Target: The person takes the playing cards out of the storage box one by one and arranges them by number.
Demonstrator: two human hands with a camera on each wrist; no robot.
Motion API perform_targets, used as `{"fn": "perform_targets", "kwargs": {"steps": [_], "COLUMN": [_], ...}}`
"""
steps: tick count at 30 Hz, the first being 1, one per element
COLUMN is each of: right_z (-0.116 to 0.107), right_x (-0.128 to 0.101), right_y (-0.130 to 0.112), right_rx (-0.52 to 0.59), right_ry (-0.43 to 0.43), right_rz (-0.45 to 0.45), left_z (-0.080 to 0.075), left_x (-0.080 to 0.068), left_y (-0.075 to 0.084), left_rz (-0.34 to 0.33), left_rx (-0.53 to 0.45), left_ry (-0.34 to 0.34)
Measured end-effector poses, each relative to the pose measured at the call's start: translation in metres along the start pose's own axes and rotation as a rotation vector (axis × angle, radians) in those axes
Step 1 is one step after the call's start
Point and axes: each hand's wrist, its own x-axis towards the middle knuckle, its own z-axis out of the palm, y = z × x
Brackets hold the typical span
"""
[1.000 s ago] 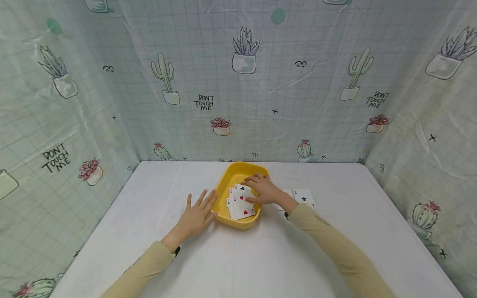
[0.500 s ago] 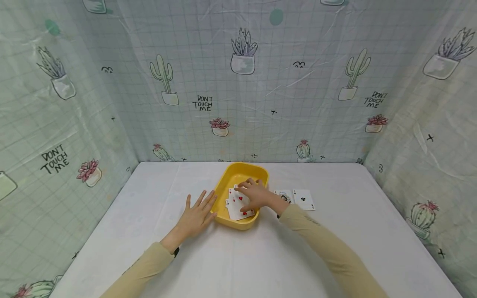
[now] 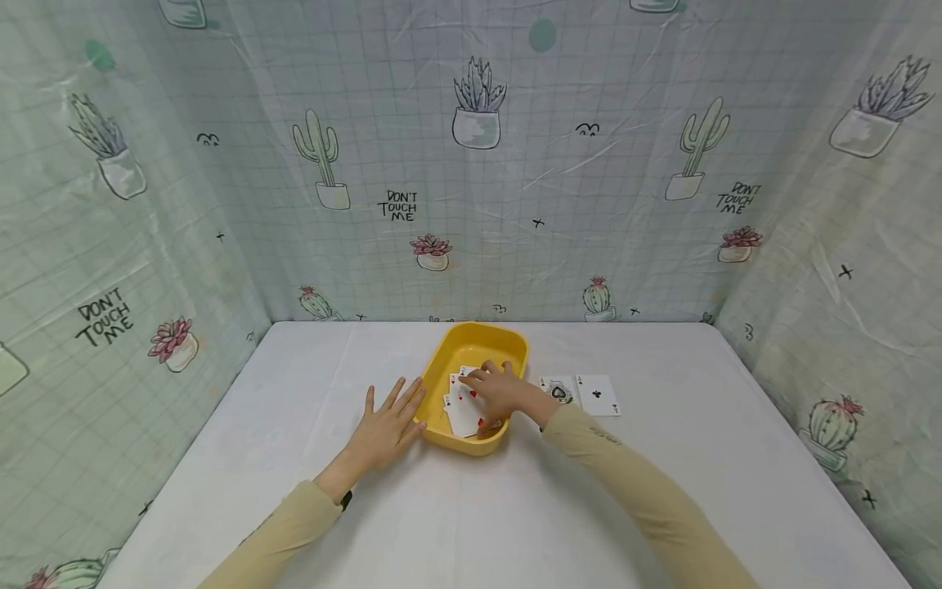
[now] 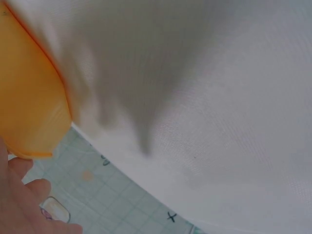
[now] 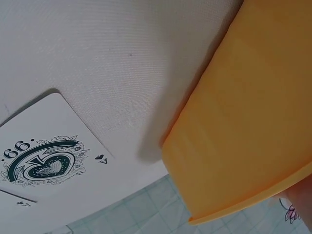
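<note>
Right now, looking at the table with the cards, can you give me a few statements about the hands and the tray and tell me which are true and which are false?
1. The right hand rests on the cards in the tray. True.
2. The yellow tray is turned upside down. False: it stands open side up with cards inside.
3. The left hand lies flat with its fingers against the tray's left side. True.
4. No cards lie on the table. False: two cards on the table lie to the right of the tray.
5. The left hand holds a card. False: it holds nothing.
</note>
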Motion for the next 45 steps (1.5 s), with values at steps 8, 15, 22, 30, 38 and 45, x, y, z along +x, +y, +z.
{"fn": "perform_targets", "kwargs": {"steps": [8,15,22,30,38,45], "right_z": [0.001,-0.002,-0.001,-0.004,-0.017,-0.027], "right_x": [0.001,0.0,0.0,-0.003,-0.013,-0.029], "right_y": [-0.007,-0.008,-0.007,-0.002,0.002,0.012], "right_rx": [-0.022,-0.037,-0.01,0.028,0.098,0.184], "right_ry": [-0.062,-0.069,-0.022,0.064,0.164,0.261], "right_rz": [0.042,0.037,0.015,0.003,0.0,0.016], "left_z": [0.002,0.0,0.0,0.002,0.001,0.001], "left_x": [-0.001,-0.002,-0.002,-0.001,0.0,0.0], "left_y": [0.0,0.001,0.001,0.0,0.0,0.0], "left_rz": [-0.002,0.0,0.002,0.001,0.007,0.003], "left_rx": [0.011,0.006,0.005,-0.003,0.003,-0.009], "left_ry": [0.003,0.021,0.019,0.026,0.029,0.021]}}
